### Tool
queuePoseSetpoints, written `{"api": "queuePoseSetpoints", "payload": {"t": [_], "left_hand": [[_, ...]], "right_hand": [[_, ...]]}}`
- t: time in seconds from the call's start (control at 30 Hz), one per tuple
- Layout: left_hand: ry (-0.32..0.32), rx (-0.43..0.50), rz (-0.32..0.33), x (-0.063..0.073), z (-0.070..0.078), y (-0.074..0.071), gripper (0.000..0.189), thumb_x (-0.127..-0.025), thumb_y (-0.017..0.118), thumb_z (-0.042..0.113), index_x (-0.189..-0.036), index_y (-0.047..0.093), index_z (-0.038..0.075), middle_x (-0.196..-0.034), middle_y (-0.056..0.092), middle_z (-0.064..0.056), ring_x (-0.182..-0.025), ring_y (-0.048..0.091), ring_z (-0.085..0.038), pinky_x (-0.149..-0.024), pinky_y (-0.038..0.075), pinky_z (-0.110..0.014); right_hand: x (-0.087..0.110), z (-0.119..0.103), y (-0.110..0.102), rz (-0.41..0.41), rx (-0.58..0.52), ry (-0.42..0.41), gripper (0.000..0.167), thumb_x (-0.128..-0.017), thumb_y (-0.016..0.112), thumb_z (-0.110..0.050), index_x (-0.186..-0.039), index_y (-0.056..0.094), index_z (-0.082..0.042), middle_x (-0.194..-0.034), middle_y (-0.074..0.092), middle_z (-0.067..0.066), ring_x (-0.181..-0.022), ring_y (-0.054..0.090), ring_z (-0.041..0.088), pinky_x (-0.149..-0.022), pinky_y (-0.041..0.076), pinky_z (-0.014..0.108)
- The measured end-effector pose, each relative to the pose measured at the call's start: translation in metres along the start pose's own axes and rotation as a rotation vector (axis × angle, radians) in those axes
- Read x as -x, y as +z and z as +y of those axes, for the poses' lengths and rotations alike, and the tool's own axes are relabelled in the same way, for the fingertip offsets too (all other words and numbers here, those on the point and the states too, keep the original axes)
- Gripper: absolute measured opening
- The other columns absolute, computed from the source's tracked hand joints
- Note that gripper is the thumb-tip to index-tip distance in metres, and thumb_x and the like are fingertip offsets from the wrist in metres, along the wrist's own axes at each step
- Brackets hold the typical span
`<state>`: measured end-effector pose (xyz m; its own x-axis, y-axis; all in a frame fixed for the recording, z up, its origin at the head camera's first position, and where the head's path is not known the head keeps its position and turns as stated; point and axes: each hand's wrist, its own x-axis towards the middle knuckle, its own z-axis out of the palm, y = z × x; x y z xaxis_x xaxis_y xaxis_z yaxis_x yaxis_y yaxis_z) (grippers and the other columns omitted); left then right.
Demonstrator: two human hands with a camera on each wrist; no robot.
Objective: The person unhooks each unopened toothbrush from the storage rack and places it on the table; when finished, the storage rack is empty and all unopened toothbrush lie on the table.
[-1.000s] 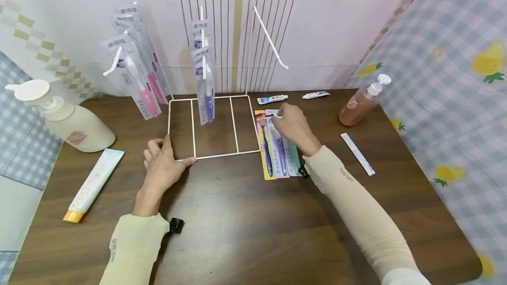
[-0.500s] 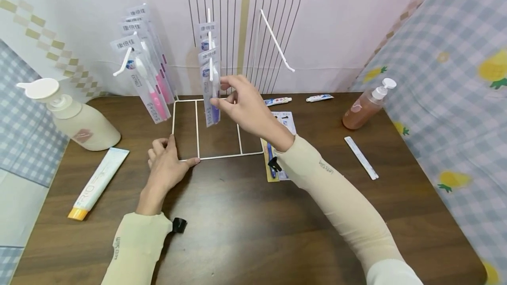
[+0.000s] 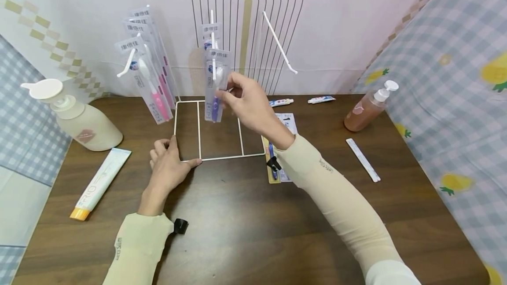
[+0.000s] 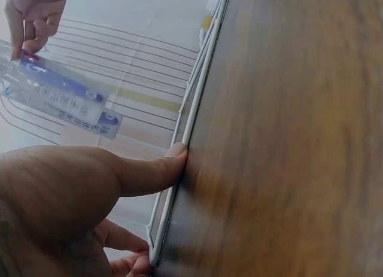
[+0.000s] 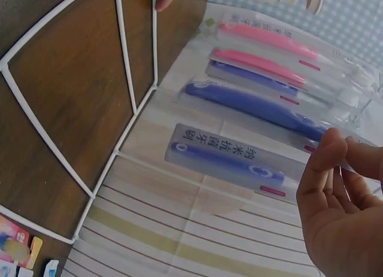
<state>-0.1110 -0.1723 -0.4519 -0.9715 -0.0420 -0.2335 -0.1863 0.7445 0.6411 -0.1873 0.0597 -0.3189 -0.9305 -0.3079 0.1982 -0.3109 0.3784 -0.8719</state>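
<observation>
Pinching its side, right fingers [image 3: 227, 96] hold a packaged toothbrush [image 3: 215, 106].

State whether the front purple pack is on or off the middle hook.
On: the hook passes behind the top of the pack and its tip shows in front, while the right hand pinches one edge.

Right sleeve [image 3: 332, 192] part-hides tabletop toothbrush packs [image 3: 288, 122]; left sleeve [image 3: 136, 247] cut off.

Pkgd purple toothbrush [image 3: 213, 95] hangs head-up from mid hook [image 3: 213, 41] of wht rack [image 3: 225, 158].
</observation>
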Motion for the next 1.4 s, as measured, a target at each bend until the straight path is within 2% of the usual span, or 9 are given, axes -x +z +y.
{"api": "queuePoseSetpoints", "payload": {"t": [0.07,0.1,0.27,0.43,0.7,0.93,1.17,1.27,1.4], "left_hand": [[-0.001,0.003,0.000,0.000,0.001,0.001,0.116,-0.103,0.085,0.040,-0.179,0.014,-0.009,-0.172,0.020,-0.038,-0.152,0.021,-0.060,-0.129,0.021,-0.073],[-0.002,0.004,-0.001,0.001,0.001,0.001,0.115,-0.103,0.085,0.040,-0.179,0.014,-0.009,-0.172,0.020,-0.038,-0.152,0.020,-0.060,-0.130,0.020,-0.073],[-0.006,0.006,-0.007,0.001,0.001,0.001,0.116,-0.103,0.085,0.040,-0.179,0.012,-0.009,-0.172,0.019,-0.038,-0.153,0.020,-0.060,-0.131,0.019,-0.073],[-0.003,0.001,-0.010,0.000,0.002,0.002,0.117,-0.103,0.085,0.041,-0.179,0.012,-0.009,-0.173,0.018,-0.038,-0.152,0.020,-0.060,-0.130,0.020,-0.073],[0.001,-0.002,-0.014,0.001,0.002,0.003,0.117,-0.103,0.085,0.041,-0.180,0.011,-0.008,-0.172,0.018,-0.038,-0.151,0.020,-0.060,-0.129,0.021,-0.073],[0.010,-0.001,-0.012,0.000,0.001,0.002,0.118,-0.103,0.085,0.041,-0.180,0.011,-0.009,-0.172,0.018,-0.040,-0.149,0.021,-0.061,-0.127,0.021,-0.073],[0.004,-0.004,-0.022,0.001,-0.001,0.000,0.120,-0.103,0.084,0.042,-0.179,0.008,-0.010,-0.173,0.015,-0.041,-0.150,0.018,-0.062,-0.129,0.019,-0.074],[0.009,-0.002,-0.019,0.001,-0.002,0.001,0.118,-0.104,0.084,0.041,-0.179,0.009,-0.011,-0.173,0.016,-0.042,-0.150,0.018,-0.062,-0.128,0.019,-0.075],[0.018,0.000,-0.010,0.001,-0.002,0.001,0.118,-0.103,0.084,0.040,-0.178,0.010,-0.011,-0.172,0.017,-0.041,-0.149,0.019,-0.062,-0.128,0.020,-0.075]], "right_hand": [[0.001,0.001,-0.003,0.020,-0.011,-0.010,0.006,-0.110,0.075,-0.006,-0.105,0.071,-0.004,-0.099,0.076,0.011,-0.082,0.071,0.019,-0.070,0.052,0.024],[0.002,0.003,-0.005,0.029,-0.023,-0.014,0.005,-0.109,0.075,-0.005,-0.108,0.072,-0.001,-0.101,0.077,0.013,-0.083,0.071,0.021,-0.071,0.052,0.023],[0.006,0.012,-0.012,0.061,-0.062,0.008,0.010,-0.110,0.073,-0.003,-0.117,0.073,0.005,-0.102,0.079,0.018,-0.076,0.068,0.018,-0.063,0.052,0.022],[0.015,0.029,-0.022,0.072,-0.064,0.051,0.008,-0.110,0.073,-0.005,-0.111,0.072,0.003,-0.091,0.076,0.011,-0.069,0.064,0.010,-0.060,0.053,0.025],[0.035,0.067,-0.046,0.068,-0.012,0.112,0.014,-0.112,0.072,-0.008,-0.102,0.072,0.002,-0.077,0.071,0.010,-0.057,0.061,0.011,-0.050,0.052,0.025],[0.048,0.092,-0.077,0.144,0.005,0.174,0.020,-0.114,0.069,-0.007,-0.125,0.077,0.007,-0.085,0.071,0.005,-0.065,0.058,0.007,-0.058,0.047,0.018],[0.062,0.117,-0.108,0.207,0.015,0.237,0.030,-0.116,0.064,-0.011,-0.136,0.076,0.008,-0.078,0.065,-0.002,-0.062,0.052,0.007,-0.057,0.042,0.019],[0.070,0.127,-0.118,0.200,0.053,0.282,0.032,-0.116,0.062,-0.012,-0.137,0.075,0.009,-0.077,0.063,-0.001,-0.064,0.052,0.008,-0.060,0.041,0.020],[0.082,0.138,-0.130,0.154,0.149,0.402,0.035,-0.116,0.061,-0.017,-0.138,0.074,0.008,-0.091,0.069,0.005,-0.075,0.056,0.010,-0.067,0.045,0.021]]}}
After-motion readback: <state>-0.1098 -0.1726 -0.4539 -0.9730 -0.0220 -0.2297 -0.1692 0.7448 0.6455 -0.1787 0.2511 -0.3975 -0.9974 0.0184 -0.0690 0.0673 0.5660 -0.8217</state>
